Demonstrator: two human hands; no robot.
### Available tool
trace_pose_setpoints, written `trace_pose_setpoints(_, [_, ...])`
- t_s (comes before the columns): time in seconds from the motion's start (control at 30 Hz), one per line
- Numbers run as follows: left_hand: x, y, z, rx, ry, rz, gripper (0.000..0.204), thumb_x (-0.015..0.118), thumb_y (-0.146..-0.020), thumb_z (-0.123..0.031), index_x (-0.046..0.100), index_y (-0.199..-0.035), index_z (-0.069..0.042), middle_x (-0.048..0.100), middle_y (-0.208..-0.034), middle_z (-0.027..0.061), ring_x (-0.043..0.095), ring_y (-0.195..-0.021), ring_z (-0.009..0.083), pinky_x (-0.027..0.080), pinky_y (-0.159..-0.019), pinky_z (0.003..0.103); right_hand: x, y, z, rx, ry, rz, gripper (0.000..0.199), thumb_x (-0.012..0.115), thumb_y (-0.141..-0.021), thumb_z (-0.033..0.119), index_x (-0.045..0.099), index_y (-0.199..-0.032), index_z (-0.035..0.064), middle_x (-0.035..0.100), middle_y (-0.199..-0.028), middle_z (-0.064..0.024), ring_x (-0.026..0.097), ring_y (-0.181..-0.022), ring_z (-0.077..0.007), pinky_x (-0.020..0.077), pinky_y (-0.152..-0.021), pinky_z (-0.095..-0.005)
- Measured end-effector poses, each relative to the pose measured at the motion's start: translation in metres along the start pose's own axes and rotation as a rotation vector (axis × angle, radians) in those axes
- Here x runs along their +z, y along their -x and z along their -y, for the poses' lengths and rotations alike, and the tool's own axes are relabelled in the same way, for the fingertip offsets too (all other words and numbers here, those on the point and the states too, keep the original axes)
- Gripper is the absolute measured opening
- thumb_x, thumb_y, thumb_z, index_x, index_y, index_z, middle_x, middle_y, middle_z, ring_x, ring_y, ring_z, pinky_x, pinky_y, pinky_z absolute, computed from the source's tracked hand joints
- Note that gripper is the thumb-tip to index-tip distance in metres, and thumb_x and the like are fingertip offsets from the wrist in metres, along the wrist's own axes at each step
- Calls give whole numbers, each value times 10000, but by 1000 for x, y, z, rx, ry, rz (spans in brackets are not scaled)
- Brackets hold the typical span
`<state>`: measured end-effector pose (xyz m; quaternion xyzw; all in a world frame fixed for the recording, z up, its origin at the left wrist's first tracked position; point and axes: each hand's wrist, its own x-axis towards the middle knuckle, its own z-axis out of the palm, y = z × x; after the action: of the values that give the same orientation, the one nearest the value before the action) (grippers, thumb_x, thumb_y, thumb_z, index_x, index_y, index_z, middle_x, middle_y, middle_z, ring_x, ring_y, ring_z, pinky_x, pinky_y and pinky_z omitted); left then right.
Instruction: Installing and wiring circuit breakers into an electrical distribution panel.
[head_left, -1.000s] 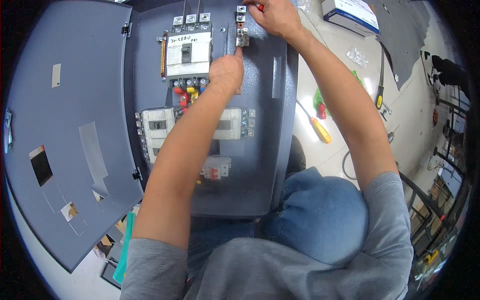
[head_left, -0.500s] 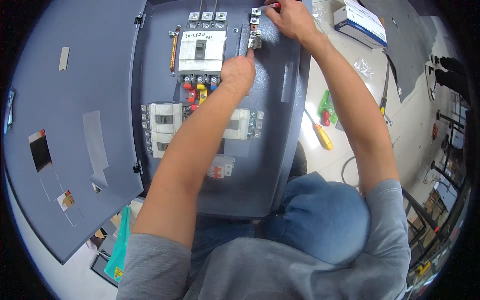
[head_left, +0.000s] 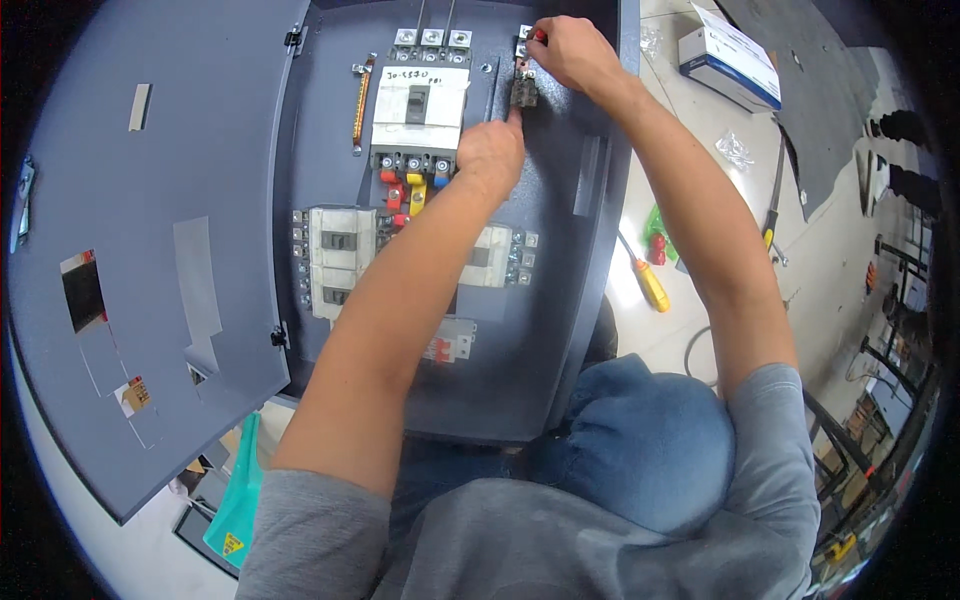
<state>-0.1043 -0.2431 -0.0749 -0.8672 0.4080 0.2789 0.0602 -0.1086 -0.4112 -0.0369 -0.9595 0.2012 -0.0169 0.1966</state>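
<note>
Far to the left of our hands hangs the open grey door (head_left: pixel 150 250) of the electrical panel (head_left: pixel 560 330), with cutouts in it. Below it, well away from both hands, a teal bag (head_left: pixel 238 495) lies on the floor. Inside the panel, a copper busbar (head_left: pixel 360 105) stands upright to the left of the large white main breaker (head_left: pixel 418 115), which sits just left of our left hand. Beneath that breaker we see red, yellow and blue wire caps (head_left: pixel 412 185), and lower down a row of smaller white breakers (head_left: pixel 340 260), partly hidden by our left forearm.

Our left hand (head_left: pixel 490 155) is loosely curled, its forefinger stretched up to touch the small dark terminal block (head_left: pixel 523 92) from below; it presses rather than grasps. Our right hand (head_left: pixel 570 52) is clenched just above and to the right of that block, pinching a red-handled tool (head_left: pixel 538 35) whose tip we cannot make out.

To the right of both arms, on the floor outside the panel, lie a yellow-handled screwdriver (head_left: pixel 650 285), a green and red object (head_left: pixel 655 235), and further up a white and blue box (head_left: pixel 728 62).
</note>
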Motion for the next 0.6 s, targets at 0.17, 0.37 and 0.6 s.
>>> trace_pose_setpoints(0.17, [-1,2,0,21,-20,34,691,692,-798,-120,434,-1438,-142,701,-1092,159,688,-1011,304,565,-835,404,5,0,-2,8,2,30,287,569,-851,248,711,-1005,50,689,-954,-223,653,-935,-406,522,-870,-465])
trace_pose_setpoints(0.37, [-1,0,1,26,-16,21,662,657,-824,-123,428,-1445,-143,701,-1096,161,686,-1021,309,563,-842,405,8,-3,-5,11,0,11,284,566,-852,250,713,-996,53,690,-943,-223,657,-926,-403,526,-861,-464])
trace_pose_setpoints(0.6, [1,-3,2,-3,-1,25,620,587,-866,-122,414,-1461,-149,700,-1097,162,686,-1016,313,559,-852,407,8,-1,-2,-15,21,42,281,567,-848,248,721,-983,56,692,-938,-223,661,-919,-398,529,-855,-461])
